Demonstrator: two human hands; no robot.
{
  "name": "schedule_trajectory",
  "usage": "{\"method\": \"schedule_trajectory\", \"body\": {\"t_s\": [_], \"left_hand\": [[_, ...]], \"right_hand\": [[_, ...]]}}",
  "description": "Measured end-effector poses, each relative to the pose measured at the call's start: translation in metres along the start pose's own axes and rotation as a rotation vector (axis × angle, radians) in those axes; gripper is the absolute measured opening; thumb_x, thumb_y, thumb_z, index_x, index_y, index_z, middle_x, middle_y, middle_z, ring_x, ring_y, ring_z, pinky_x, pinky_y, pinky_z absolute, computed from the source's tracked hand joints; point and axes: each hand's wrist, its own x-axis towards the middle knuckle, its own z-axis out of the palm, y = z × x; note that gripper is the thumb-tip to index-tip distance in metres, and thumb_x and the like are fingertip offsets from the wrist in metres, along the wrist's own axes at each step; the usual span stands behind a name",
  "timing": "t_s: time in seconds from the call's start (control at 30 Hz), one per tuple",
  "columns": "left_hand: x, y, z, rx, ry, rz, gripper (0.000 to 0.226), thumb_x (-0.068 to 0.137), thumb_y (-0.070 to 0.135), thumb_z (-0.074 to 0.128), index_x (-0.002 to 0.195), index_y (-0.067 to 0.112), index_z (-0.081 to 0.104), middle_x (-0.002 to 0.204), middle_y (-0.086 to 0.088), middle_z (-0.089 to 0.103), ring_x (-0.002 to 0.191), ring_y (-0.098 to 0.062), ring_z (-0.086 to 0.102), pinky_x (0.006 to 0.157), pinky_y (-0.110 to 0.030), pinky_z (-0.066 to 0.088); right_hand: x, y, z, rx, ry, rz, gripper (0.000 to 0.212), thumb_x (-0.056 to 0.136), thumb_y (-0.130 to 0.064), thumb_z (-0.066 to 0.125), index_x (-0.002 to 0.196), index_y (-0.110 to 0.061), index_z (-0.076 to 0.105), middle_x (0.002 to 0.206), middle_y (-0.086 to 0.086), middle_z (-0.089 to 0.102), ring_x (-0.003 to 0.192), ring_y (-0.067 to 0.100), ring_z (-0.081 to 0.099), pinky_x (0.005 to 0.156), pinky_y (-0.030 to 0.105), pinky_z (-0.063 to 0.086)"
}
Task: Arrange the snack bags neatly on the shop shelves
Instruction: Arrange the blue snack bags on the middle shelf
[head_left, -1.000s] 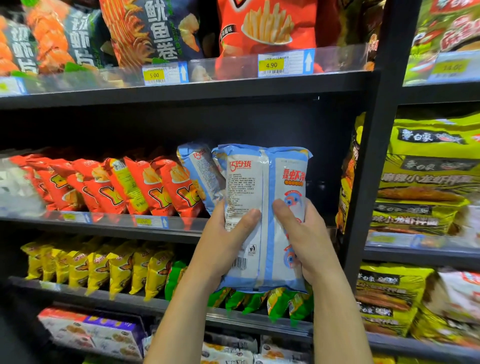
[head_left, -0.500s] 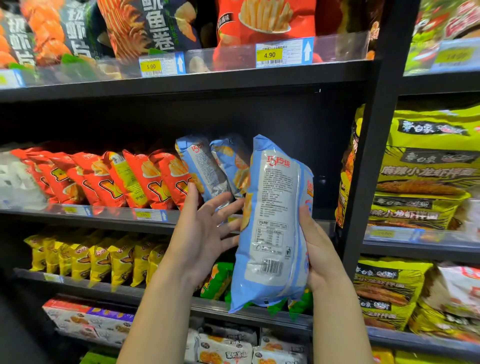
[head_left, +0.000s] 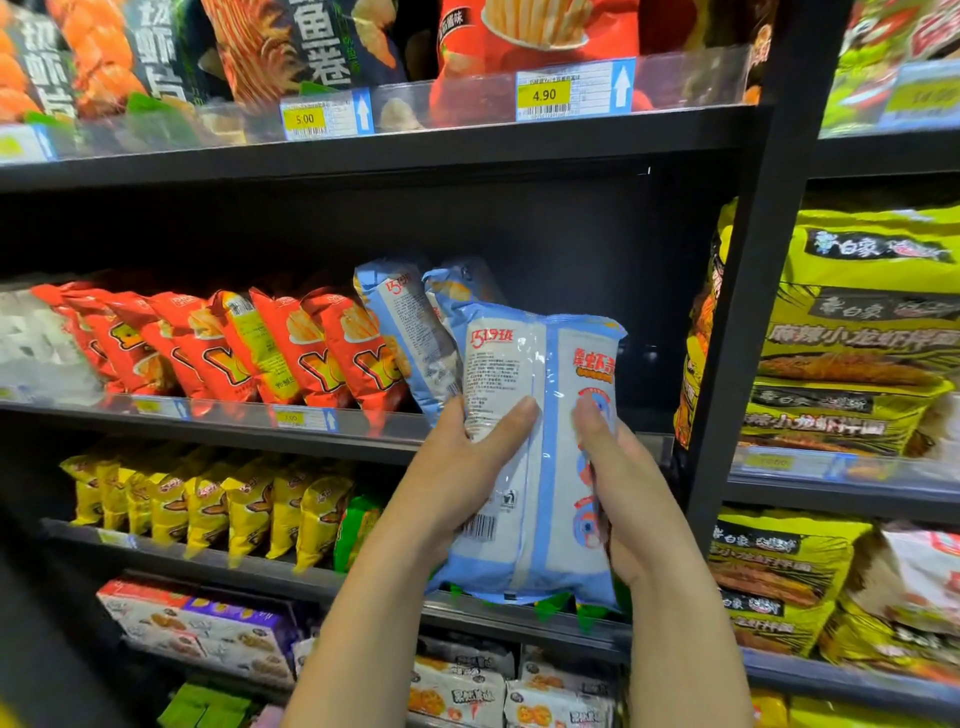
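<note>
A light blue and white snack bag (head_left: 545, 374) is held upright in front of the middle shelf (head_left: 249, 423), its back side with barcode facing me. My left hand (head_left: 457, 473) grips its left edge and my right hand (head_left: 623, 478) grips its right edge. Two matching blue bags (head_left: 410, 332) lean on the shelf just behind and left of it. To their left stands a slanted row of red snack bags (head_left: 234, 348). The shelf space to the right of the blue bags is dark and bare.
A black upright post (head_left: 748, 312) bounds the bay on the right, with yellow-green packs (head_left: 852, 332) beyond it. Dark and orange bags (head_left: 322, 47) fill the upper shelf behind price tags. Yellow bags (head_left: 208, 504) line the lower shelf; boxes (head_left: 197, 629) sit at the bottom.
Half a second ago only my right hand held the bag, turned edge-on, with my left hand open beside it. My left hand has closed on the bag and its flat back faces me again.
</note>
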Motion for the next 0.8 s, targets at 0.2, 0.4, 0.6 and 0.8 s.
{"method": "schedule_trajectory", "body": {"t_s": [0.2, 0.4, 0.6, 0.8], "left_hand": [[-0.001, -0.003, -0.014, -0.382, -0.01, -0.244, 0.049, 0.092, 0.054, 0.065, 0.129, 0.023, 0.074, 0.122, -0.012, 0.078, 0.111, -0.031, 0.076, 0.104, -0.055, 0.054], [-0.002, -0.008, -0.018, -0.508, -0.053, -0.254, 0.053, 0.088, 0.057, 0.061, 0.125, 0.022, 0.076, 0.123, -0.012, 0.078, 0.104, -0.03, 0.078, 0.088, -0.049, 0.064], [0.0, -0.017, -0.02, -0.358, -0.046, -0.113, 0.056, 0.086, 0.05, 0.064, 0.135, 0.023, 0.068, 0.126, -0.012, 0.077, 0.114, -0.034, 0.075, 0.098, -0.054, 0.059], [0.003, -0.024, -0.013, 0.006, 0.01, 0.133, 0.055, 0.088, 0.046, 0.078, 0.137, 0.028, 0.062, 0.131, 0.005, 0.075, 0.122, -0.021, 0.072, 0.108, -0.055, 0.053]], "right_hand": [[-0.006, -0.006, -0.016, 0.039, -0.026, 0.028, 0.073, 0.09, -0.075, 0.032, 0.132, -0.026, 0.067, 0.115, 0.006, 0.079, 0.108, 0.024, 0.076, 0.091, 0.044, 0.061], [-0.008, -0.005, -0.017, 0.009, -0.05, -0.01, 0.078, 0.092, -0.073, 0.028, 0.137, -0.019, 0.061, 0.116, 0.006, 0.079, 0.106, 0.024, 0.077, 0.081, 0.037, 0.063], [-0.011, 0.0, -0.012, -0.085, -0.061, -0.013, 0.069, 0.083, -0.075, 0.041, 0.128, -0.03, 0.066, 0.114, -0.004, 0.08, 0.107, 0.015, 0.077, 0.094, 0.043, 0.058], [-0.009, 0.012, -0.014, -0.143, -0.07, -0.021, 0.058, 0.079, -0.044, 0.076, 0.129, -0.017, 0.062, 0.116, 0.005, 0.08, 0.106, 0.028, 0.078, 0.099, 0.057, 0.058]]}}
